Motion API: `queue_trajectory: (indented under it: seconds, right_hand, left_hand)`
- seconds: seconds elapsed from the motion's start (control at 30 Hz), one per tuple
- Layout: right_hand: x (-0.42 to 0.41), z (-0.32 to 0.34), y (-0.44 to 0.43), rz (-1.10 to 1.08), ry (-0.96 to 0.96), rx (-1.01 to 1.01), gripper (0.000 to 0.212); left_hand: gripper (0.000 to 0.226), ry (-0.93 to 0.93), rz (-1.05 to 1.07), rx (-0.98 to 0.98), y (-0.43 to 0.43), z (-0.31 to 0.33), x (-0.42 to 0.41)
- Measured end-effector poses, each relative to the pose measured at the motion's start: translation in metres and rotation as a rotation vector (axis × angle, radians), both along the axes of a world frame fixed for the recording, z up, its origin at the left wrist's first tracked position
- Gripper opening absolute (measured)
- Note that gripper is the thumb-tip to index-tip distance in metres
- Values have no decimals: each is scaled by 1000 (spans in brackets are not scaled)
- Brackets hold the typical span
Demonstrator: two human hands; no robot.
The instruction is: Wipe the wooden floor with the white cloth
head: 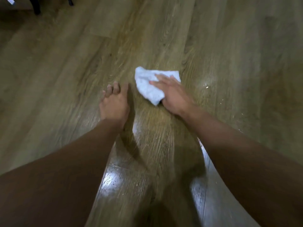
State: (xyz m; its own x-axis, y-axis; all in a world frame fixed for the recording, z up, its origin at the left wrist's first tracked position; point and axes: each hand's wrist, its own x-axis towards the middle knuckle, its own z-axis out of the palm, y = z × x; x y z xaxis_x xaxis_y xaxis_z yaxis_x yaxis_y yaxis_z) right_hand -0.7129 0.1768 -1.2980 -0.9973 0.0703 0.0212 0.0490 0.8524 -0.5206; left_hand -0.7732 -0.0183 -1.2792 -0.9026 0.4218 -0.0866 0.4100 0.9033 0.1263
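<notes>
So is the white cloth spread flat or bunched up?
Bunched: the white cloth shows creases and an uneven, folded outline under the right hand pressing it on the wooden floor.

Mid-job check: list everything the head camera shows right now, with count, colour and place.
wooden floor: one, brown planks, fills the view; glossy patches near the bottom
white cloth: one, white, crumpled, centre of the floor
droplets: a few, pale, on the floor right of the cloth
furniture legs: two, black, top left corner
white scrap: one, white, top left edge; too cropped to identify
left hand: one, rests on the floor left of the cloth, holds nothing
right hand: one, fingers straight, presses on the cloth
</notes>
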Motion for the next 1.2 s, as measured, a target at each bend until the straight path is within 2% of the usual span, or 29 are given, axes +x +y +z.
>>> queue_trajectory:
  seconds: [0.1, 0.17, 0.23, 0.3, 0.4, 0.47, 0.53, 0.6, 0.67, 0.73, 0.8, 0.87, 0.93, 1.03, 1.1, 1.2]
  right_hand:
    - [-24, 1, 20, -273, -56, 62, 52]
    - [-15, 1, 5, -295, -23, 126, 55]
    - [16, 0, -20, -214, 40, 111, 58]
    - [51, 0, -36, -16, 36, 82, 60]
    - [58, 4, 0, 84, -69, 26, 41]
    - [44, 6, 42, -63, -122, 111, 46]
    - [33, 10, 72, -310, -149, 110, 57]
    - [33, 10, 63, -407, -147, 143, 58]
    - [48, 8, 29, -303, -126, 178, 60]
    - [75, 4, 0, -93, -12, 187, 64]
    - [89, 6, 1, 69, -1, 109, 62]
    - [84, 18, 20, 30, 2, -4, 44]
    - [63, 21, 46, -151, 86, -43, 29]
    - [40, 17, 57, -433, -43, 119, 30]
    - [46, 13, 36, -400, -95, 214, 40]
    - [89, 8, -1, -173, -3, 160, 51]
  left_hand:
    - [58, 6, -14, -8, -1, 0, 3]
    - [54, 10, 14, 1, 4, 3, 1]
    - [51, 8, 48, 18, 9, 5, 1]
    - [52, 0, 76, 39, 11, 4, 4]
    - [61, -20, 102, 48, 12, 1, 7]
    - [62, -50, 122, 38, 17, 1, 8]
    - [59, -56, 141, 22, 23, 3, 10]
    - [56, -62, 139, 25, 27, 5, 13]
    - [56, -47, 79, 64, 32, 6, 18]
    - [54, -22, -5, 129, 42, 6, 24]
    - [46, -42, -52, 193, 54, 7, 30]
    - [50, -67, -69, 193, 64, 6, 37]
    - [56, -62, -81, 132, 68, 7, 40]
    - [54, -21, -186, 19, 62, 6, 40]
    - [55, -4, -272, -49, 56, 6, 38]
    - [58, 9, -320, -78, 50, 7, 36]
